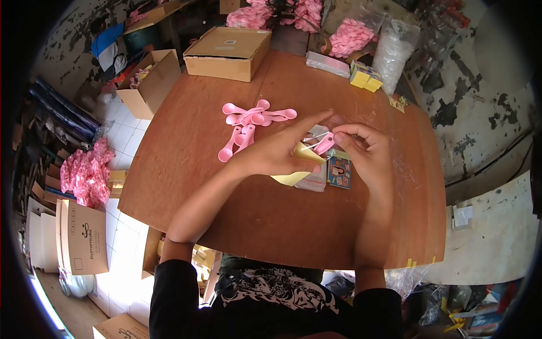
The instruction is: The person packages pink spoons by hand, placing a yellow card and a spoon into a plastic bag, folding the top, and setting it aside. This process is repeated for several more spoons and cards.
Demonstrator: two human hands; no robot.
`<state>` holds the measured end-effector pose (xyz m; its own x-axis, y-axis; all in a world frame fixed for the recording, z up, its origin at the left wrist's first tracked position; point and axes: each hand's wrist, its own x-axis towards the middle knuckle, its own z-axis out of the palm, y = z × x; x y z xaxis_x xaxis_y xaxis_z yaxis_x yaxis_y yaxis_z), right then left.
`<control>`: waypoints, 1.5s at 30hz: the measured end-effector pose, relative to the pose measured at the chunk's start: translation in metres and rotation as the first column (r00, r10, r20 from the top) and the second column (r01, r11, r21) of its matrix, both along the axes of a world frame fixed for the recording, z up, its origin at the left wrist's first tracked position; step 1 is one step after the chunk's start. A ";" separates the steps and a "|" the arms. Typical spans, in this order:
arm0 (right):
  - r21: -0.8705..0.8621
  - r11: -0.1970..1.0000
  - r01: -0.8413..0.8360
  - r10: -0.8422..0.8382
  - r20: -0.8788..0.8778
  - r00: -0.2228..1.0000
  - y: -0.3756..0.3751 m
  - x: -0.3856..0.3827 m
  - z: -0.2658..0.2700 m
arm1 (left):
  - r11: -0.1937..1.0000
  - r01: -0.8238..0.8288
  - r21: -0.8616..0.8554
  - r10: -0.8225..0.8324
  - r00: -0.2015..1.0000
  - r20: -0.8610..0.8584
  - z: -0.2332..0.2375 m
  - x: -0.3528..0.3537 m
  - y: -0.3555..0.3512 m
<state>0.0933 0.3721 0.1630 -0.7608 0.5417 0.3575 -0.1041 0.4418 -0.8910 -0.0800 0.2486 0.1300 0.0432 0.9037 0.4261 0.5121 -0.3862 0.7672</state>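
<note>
My left hand (276, 148) holds a pale yellow card (293, 174) over the table, its index finger stretched out above. Between my hands runs a thin white string (314, 139). My right hand (366, 148) pinches the end of a pink plastic piece (324, 143), which looks like a measuring spoon's handle; the rest of it is hidden. Below lie clear plastic bags (314, 183) and a blue printed card (339, 174), partly covered by my hands. Left of them, pink measuring spoons (248, 117) lie in a loose pile on the brown table (186, 147).
A closed cardboard box (226, 52) stands at the table's far left. Along the far right are a flat clear-wrapped stack (328, 64), yellow card packs (366, 76) and a bulging clear bag (396, 51). An open carton (148, 85) and pink bundles (86, 172) sit left on the floor.
</note>
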 end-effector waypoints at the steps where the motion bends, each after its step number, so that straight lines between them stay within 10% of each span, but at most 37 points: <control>1: 0.001 1.000 0.000 0.000 0.000 1.000 -0.006 0.002 0.002 | 1.000 0.000 0.001 0.000 1.000 0.000 0.000 0.001 -0.001; 3: 0.401 0.857 0.323 -0.171 -0.369 0.913 -0.019 0.003 0.008 | 0.996 0.070 0.048 -0.076 0.986 0.146 0.000 0.001 -0.001; 6: 0.621 0.729 0.287 -0.205 -0.202 0.958 -0.013 0.005 0.018 | 0.978 -0.056 0.200 0.020 0.984 0.175 0.004 0.003 -0.001; 14: 0.371 0.909 0.189 -0.137 -0.162 0.977 -0.018 0.010 0.010 | 0.973 -0.080 0.216 0.037 0.979 0.200 -0.005 0.020 0.002; 17: 0.347 0.919 0.189 -0.130 -0.186 0.974 -0.022 0.011 0.014 | 0.999 0.045 0.008 -0.042 0.833 0.552 -0.001 0.028 -0.002; 21: 0.677 0.703 0.218 -0.143 -0.166 0.976 -0.022 0.013 0.026 | 1.000 -0.019 -0.016 0.025 0.873 0.487 0.012 0.035 -0.011; 34: 0.896 0.401 0.190 -0.279 -0.078 0.957 -0.037 0.014 0.012 | 0.984 -0.160 -0.076 0.147 0.978 -0.149 0.020 0.045 -0.030; 41: 0.654 0.705 0.275 -0.217 -0.171 0.961 -0.037 0.022 0.013 | 0.998 -0.055 0.039 0.055 0.998 -0.013 0.029 0.041 -0.039; 45: -0.132 0.988 0.077 -0.133 -0.499 0.856 -0.028 0.044 0.023 | 0.986 -0.035 0.164 -0.018 0.951 0.309 0.030 0.043 -0.042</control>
